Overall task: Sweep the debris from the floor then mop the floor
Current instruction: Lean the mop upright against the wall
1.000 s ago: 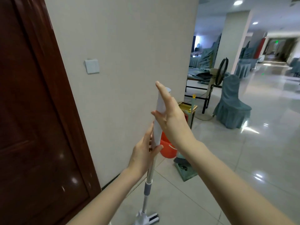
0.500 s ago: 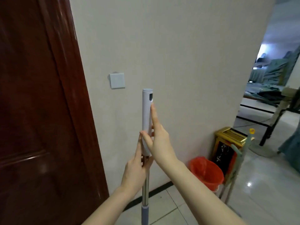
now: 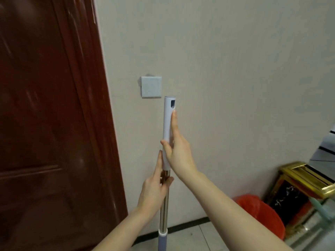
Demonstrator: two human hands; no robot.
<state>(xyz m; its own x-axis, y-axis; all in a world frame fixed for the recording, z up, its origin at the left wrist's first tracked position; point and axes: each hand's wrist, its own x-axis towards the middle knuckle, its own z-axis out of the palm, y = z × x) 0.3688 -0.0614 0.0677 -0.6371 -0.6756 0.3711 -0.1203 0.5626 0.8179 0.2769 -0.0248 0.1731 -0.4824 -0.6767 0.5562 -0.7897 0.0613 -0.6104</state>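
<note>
A mop handle stands upright in front of the wall, its white top grip [image 3: 167, 120] above a shiny metal shaft [image 3: 164, 211]. The mop head is below the frame, out of sight. My right hand [image 3: 178, 151] lies along the white grip, fingers straight up its right side and thumb hooked round the left. Just below, my left hand [image 3: 154, 191] holds the metal shaft between thumb and outstretched fingers. No debris shows on the small patch of tiled floor [image 3: 190, 238].
A dark red wooden door [image 3: 45, 124] fills the left. A pale light switch [image 3: 151, 86] sits on the wall beside the handle's top. At the lower right stand a red bin [image 3: 261, 214] and a gold-topped black bin [image 3: 304, 178].
The view has swung left, from the open hall to the wall and door. The mop handle now stands straighter and closer to the wall, with my left hand lower on the metal shaft.
</note>
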